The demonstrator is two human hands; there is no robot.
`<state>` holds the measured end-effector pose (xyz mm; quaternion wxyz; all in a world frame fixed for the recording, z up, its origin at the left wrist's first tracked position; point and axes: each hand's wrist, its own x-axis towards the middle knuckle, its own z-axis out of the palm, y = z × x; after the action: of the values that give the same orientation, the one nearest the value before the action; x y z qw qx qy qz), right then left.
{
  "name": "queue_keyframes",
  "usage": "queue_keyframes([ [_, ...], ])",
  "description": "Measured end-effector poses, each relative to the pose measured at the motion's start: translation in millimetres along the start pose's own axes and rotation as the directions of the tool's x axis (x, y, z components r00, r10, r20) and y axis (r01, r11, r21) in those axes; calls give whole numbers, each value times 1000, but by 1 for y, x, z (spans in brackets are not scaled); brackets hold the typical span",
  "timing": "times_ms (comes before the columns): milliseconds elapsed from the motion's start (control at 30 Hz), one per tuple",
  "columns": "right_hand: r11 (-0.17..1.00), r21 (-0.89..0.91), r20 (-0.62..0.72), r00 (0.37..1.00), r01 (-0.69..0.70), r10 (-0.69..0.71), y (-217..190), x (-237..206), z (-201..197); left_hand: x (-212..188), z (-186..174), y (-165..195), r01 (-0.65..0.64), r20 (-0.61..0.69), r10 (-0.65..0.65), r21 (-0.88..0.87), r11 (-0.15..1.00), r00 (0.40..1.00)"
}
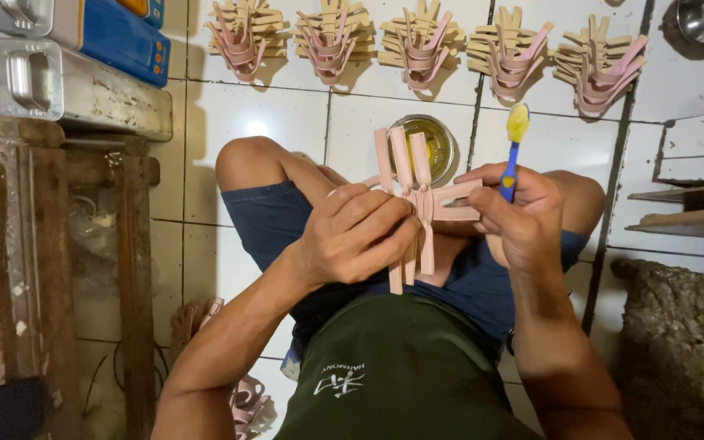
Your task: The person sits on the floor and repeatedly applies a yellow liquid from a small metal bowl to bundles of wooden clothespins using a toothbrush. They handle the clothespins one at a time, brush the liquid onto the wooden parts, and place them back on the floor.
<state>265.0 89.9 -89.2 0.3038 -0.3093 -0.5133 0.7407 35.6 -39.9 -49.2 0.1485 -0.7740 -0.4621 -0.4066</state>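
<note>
Over lap: left hand [350, 236] pinches pink strap piece [417, 204] at crossing, light & floppy; right hand [515, 216] clasps blue glue brush [512, 155].

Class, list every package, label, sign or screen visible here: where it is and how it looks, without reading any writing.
Blue box: top left, on the metal cases, rectangular, blue with small orange marks along its side.
Shirt print: bottom centre, on the dark green shirt, small white emblem with lettering.
No screens or signs in view.
</note>
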Motion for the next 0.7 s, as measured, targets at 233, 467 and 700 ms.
queue_keyframes([
  [233, 973, 222, -127, 991, 61, -33, -25, 4, 9, -8, 25, 10, 547, 498, -799, -795, -263, 338],
  [467, 627, -637, 232, 888, 447, -397, -58, -4, 11, -11, 31, 14, 484, 660, -706, -720, -497, 256],
  [700, 584, -717, 210, 917, 381, -340, -64, 1, 23, -4, 22, 18, 605, 598, -718, -733, -311, 355],
])
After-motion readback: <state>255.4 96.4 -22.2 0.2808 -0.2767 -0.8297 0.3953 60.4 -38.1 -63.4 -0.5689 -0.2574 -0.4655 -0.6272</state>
